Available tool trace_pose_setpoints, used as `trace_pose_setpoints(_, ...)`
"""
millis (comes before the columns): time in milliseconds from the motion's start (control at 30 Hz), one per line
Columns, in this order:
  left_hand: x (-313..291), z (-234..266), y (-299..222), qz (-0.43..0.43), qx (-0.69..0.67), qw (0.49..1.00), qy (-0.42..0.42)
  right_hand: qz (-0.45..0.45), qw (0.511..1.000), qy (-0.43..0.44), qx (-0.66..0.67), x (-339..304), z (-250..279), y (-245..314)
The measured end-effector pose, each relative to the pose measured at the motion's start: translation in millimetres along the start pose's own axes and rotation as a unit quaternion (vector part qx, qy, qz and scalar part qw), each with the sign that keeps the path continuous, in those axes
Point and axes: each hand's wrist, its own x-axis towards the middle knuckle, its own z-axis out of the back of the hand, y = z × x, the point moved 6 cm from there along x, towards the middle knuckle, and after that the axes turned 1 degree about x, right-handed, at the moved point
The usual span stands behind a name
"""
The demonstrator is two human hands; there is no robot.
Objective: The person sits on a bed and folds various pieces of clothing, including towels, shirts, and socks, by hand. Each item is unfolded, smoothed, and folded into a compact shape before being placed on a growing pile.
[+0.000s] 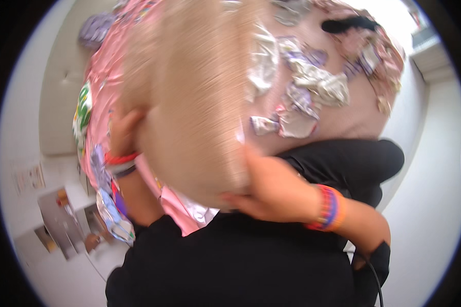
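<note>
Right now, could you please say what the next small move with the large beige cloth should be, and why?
Probably steady the large beige cloth: it looks motion-blurred, the right hand grips its lower right edge, and the left hand is at its left side, hold unclear.

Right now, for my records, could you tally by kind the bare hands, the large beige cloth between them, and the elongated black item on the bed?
Bare left hand and bare right hand: 2
Large beige cloth: 1
Elongated black item: 1
Total: 4
</note>
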Motion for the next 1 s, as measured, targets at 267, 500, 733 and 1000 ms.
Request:
trace_pose_setpoints(267, -26.5, 0.1, 84.1, 0.131, 0.518, 0.845, -0.015, 0.037, 0.999, -0.010, -0.028, -18.0, -7.1, -54.3)
trace_pose_setpoints(500, 0.8, -47.0, 195.8, 0.271, 0.716, 0.637, 0.083, -0.125, 0.973, -0.171, 0.092, -94.5, 75.1, -76.6)
trace_pose_setpoints(733, 59.2, -248.6, 59.7, -0.288, 0.487, 0.820, 0.082, -0.196, 0.868, -0.402, 0.215, -190.3, 113.4, -97.2)
trace_pose_setpoints(1000, 41.8, -423.1, 22.2, -0.419, 0.438, 0.788, 0.112, -0.239, 0.797, -0.535, 0.149, -273.6, 115.4, -92.6)
